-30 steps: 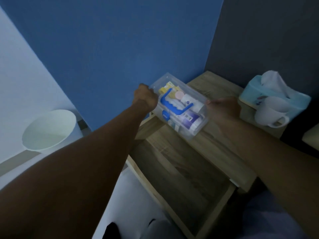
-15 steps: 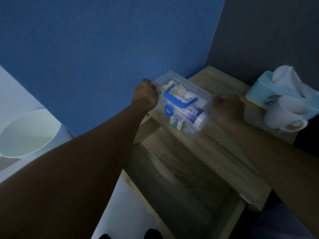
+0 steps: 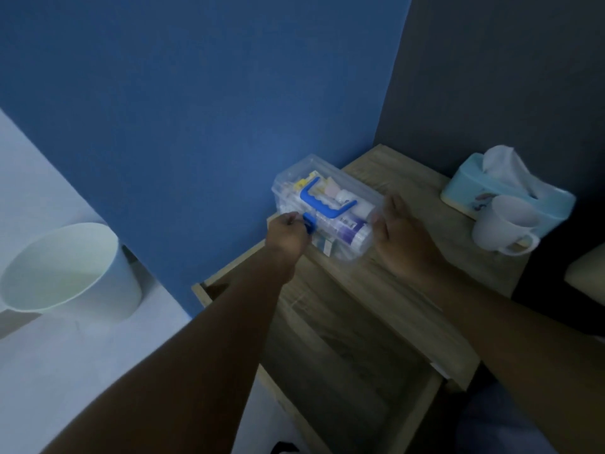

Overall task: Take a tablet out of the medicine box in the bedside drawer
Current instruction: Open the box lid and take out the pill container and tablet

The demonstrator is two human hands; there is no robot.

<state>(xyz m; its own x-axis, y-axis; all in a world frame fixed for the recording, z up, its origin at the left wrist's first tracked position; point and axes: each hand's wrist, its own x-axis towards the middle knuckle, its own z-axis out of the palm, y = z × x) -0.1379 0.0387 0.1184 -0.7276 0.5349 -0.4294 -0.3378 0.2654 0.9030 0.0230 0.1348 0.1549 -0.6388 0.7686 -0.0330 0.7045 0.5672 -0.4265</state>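
Note:
The clear plastic medicine box [image 3: 327,178], with a blue handle on its lid and tubes and packets inside, rests on the top of the wooden bedside table [image 3: 402,178], at its left edge against the blue wall. My left hand [image 3: 287,235] pinches the blue latch [image 3: 309,221] on the box's near side. Flat against the box's right end lies my right hand [image 3: 401,237], fingers spread. Below the two hands the drawer [image 3: 343,355] stands pulled out, and its wooden bottom shows bare. No tablet is visible on its own.
A white mug [image 3: 504,226] and a light-blue tissue box [image 3: 471,188] stand at the right of the table top. A white bucket [image 3: 68,273] sits on the floor to the left. Dark wall behind, blue wall on the left.
The box has come down onto the table top. My left hand has left the box's left end for the blue front latch, and my right hand has opened flat against the right end.

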